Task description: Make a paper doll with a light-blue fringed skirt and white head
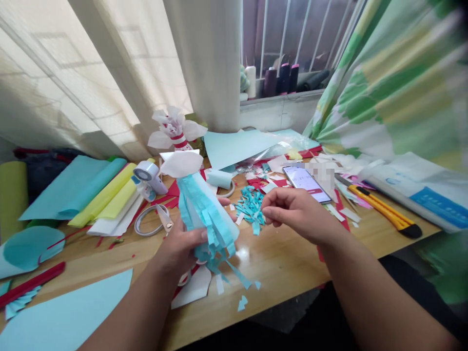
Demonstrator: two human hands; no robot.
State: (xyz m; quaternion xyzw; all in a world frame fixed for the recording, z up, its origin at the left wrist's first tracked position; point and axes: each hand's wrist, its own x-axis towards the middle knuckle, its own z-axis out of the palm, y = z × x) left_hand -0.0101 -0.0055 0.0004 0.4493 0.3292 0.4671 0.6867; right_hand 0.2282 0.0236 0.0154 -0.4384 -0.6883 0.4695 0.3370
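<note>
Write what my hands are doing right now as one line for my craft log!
left hand: holds paper craft with blue fringe | right hand: fingers pinched, near blue scraps | nearby: phone, yellow knife

We see here a wooden tabletop (281, 268) carrying paper-craft materials. At left lie a yellow-green paper roll (12, 197), overlapping sheets of blue, yellow and white paper (80, 195), and a roll of tape (148, 219). Toward the near left, note the large pale blue sheet (62, 317) and a red strip (31, 285). At centre are a heap of cut blue paper strips (250, 209) and scattered red scraps (171, 192). At far centre stands a white-and-red paper flower (175, 129), beside a pale blue sheet (234, 148). At right we observe a smartphone (306, 184), a yellow utility knife (383, 209) and a plastic bag (413, 190).
</note>
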